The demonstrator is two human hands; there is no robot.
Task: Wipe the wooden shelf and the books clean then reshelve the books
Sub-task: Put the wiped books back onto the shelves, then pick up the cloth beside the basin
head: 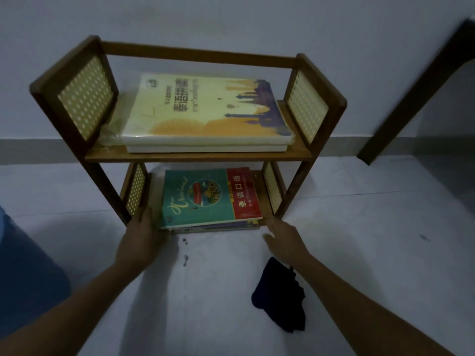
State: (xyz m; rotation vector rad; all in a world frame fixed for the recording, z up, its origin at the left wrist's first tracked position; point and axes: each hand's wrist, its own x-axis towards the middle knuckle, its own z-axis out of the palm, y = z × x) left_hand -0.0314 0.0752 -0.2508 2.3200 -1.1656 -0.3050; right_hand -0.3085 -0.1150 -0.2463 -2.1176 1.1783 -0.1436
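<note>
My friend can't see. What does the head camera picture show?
Two bare hands, left hand and right hand, reach toward the bottom of a small wooden shelf holding flat-lying books. A dark cloth lies on the white floor.

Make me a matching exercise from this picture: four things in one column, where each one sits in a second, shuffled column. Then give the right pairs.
Things:
1. yellow book
2. teal and red book
3. dark cloth
4. left hand

Places:
A. on the floor, under the right forearm
B. flat on the shelf's upper tier
C. at the shelf's lower left corner
D. on top of the lower tier's stack

Pairs: 1-B, 2-D, 3-A, 4-C
</note>
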